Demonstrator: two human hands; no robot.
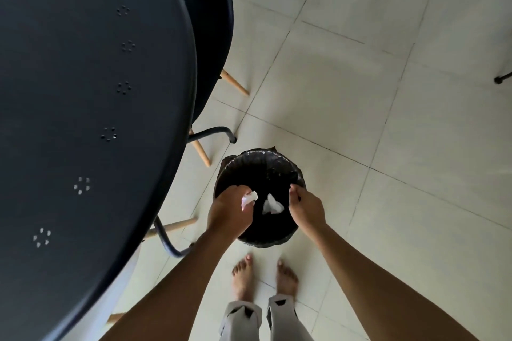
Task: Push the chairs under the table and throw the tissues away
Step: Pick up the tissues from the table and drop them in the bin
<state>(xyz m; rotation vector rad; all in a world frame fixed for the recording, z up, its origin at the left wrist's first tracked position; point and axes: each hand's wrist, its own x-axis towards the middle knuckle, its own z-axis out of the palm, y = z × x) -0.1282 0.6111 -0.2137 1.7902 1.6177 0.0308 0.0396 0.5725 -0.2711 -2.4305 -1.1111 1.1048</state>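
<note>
Both my hands hang over a round black bin [266,166] lined with a dark bag, on the floor in front of my bare feet. My left hand [228,209] grips a crumpled white tissue [248,199] above the bin's left side. A second white tissue [272,205] shows between my hands over the bin's opening, clear of my fingers. My right hand [306,207] is over the bin's right side, fingers curled downward and holding nothing. A dark chair [213,36] with wooden legs is tucked against the black table [83,119] at the left.
The table's curved black metal legs [213,131] and the chair's wooden legs [234,83] stick out onto the pale tiled floor just left of the bin. Another black furniture foot [501,79] shows at the right edge. Open floor lies to the right.
</note>
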